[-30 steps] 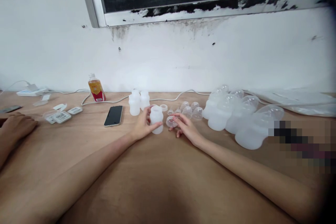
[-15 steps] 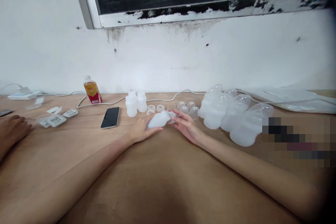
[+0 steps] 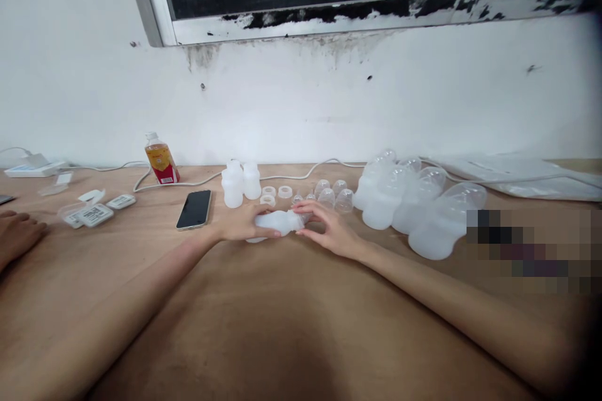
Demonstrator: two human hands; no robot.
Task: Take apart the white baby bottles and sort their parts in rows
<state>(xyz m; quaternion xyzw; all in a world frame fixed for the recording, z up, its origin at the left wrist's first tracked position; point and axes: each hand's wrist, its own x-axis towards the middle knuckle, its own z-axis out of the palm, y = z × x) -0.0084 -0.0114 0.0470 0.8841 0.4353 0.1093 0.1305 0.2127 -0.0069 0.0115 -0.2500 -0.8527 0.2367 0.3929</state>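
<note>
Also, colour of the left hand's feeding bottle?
Translucent white feeding bottle, shows best in the head view.

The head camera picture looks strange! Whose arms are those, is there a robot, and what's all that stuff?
No robot here! These are a person's own bare arms, seen from a camera worn on their head, looking forward and down. The left hand holds a white bottle, tipped over sideways. The right hand's fingers are around a clear collar at the bottle's neck. On the wooden table are a phone, a drink bottle, pale rings, clear domes and dome-topped bottles. The hand at the left edge belongs to someone else.
</note>
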